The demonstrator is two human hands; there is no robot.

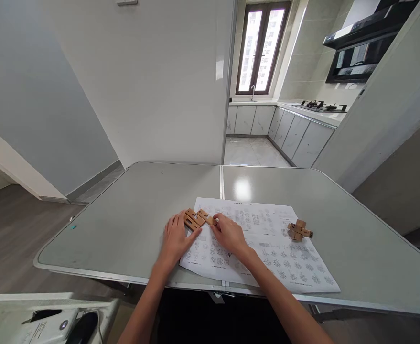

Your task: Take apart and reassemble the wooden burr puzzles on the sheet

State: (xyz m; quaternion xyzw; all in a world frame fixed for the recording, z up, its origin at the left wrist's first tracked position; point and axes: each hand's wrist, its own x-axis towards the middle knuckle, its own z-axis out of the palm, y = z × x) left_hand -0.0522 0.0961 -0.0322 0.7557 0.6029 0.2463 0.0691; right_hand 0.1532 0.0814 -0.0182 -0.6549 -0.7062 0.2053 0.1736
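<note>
Several notched wooden puzzle pieces (192,220) lie side by side at the left edge of a printed instruction sheet (253,267). My left hand (176,241) is closed around their left side, its fingers at the far end and its thumb along the near side. Between the thumb and fingers of my right hand (230,234) is the end of another wooden puzzle piece (205,216), which slants against the group. Dark marks show on some pieces. To the right, a cross-shaped cluster of interlocked wooden pieces (298,230) rests on the sheet's right edge.
The grey folding table (123,229) has a metal rim and a seam down its middle. A small teal scrap (73,227) lies near its left edge. Below left, a light-coloured surface (2,310) holds a white box (52,327) and dark objects. Behind are a wall and a kitchen.
</note>
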